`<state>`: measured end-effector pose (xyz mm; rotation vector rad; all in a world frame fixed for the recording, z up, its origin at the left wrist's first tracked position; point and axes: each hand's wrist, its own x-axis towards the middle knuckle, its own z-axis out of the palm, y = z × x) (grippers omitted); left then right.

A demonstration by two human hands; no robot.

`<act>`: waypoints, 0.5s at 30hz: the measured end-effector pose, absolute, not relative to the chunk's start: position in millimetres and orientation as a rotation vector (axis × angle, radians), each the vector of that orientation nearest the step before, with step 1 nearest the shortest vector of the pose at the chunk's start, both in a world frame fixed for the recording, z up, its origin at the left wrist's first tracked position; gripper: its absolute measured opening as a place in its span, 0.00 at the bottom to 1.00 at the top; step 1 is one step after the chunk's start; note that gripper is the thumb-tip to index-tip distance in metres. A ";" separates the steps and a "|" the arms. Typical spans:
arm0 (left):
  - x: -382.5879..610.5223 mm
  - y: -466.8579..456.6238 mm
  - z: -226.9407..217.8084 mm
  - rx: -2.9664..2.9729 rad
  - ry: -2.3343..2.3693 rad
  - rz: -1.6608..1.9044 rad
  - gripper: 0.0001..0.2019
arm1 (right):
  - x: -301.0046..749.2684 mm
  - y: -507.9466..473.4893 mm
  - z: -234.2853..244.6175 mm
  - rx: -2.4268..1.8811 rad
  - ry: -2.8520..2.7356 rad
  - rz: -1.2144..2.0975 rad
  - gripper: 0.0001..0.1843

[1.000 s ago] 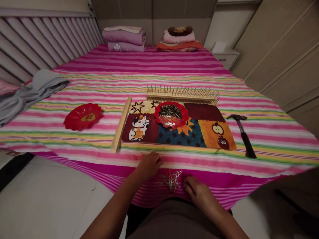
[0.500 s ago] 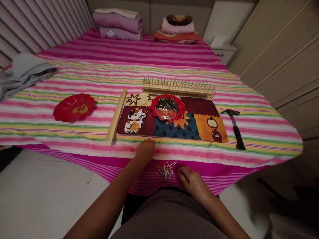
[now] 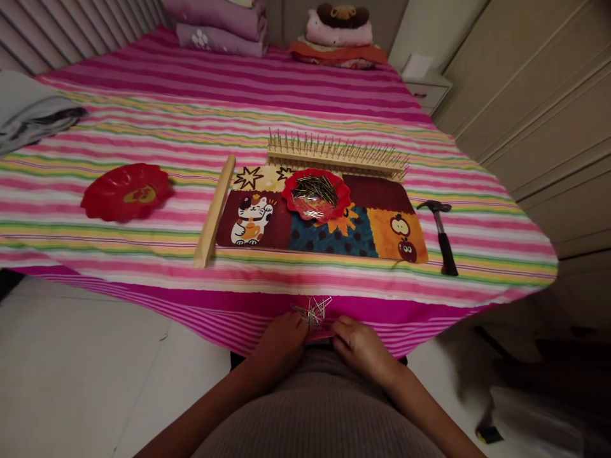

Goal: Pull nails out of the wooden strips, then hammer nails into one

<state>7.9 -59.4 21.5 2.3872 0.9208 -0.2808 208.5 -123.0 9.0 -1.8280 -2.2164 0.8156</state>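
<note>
Several loose nails (image 3: 315,310) lie in a small heap on the magenta edge of the bedspread (image 3: 238,299), close to my body. On the left of the heap, my left hand (image 3: 284,337) is closed at the cloth's edge. My right hand (image 3: 360,343) pinches the same edge on the other side, and the cloth is drawn up between the two. Farther off, a red scalloped dish (image 3: 291,207) full of nails rests on a patterned mat (image 3: 329,235) with a cat picture. Behind the mat lies a wooden strip (image 3: 329,159) with many nails upright in it.
A plain wooden strip (image 3: 214,213) lies left of the mat. Beyond it sits another red dish (image 3: 126,191). To the right lies a claw hammer (image 3: 442,238) with a black handle. Folded bedding (image 3: 219,38) is stacked at the back.
My left hand has come down from beside the mat to the cloth's edge. My right hand has shifted slightly inward. The cloth's edge is now gathered between them, and the view has tilted downward.
</note>
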 end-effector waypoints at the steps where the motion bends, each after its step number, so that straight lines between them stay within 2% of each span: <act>1: 6.1 -59.6 20.9 2.388 0.934 -0.262 0.10 | 208.6 -123.4 13.0 -1.814 -2.154 0.823 0.08; 5: -7.0 -58.6 22.7 2.326 1.059 -0.087 0.10 | 208.5 -125.9 31.9 -1.716 -1.890 0.947 0.09; 9: -16.5 -62.4 21.5 2.353 1.029 -0.100 0.10 | 210.0 -117.5 31.0 -1.757 -1.704 1.196 0.11; 12: -17.3 -68.5 14.4 2.396 0.959 -0.105 0.12 | 210.7 -100.6 17.8 -2.105 -1.702 1.009 0.12; 15: -16.8 -73.3 7.1 2.407 0.983 -0.106 0.11 | 204.1 -83.4 6.4 -2.242 -1.805 0.913 0.21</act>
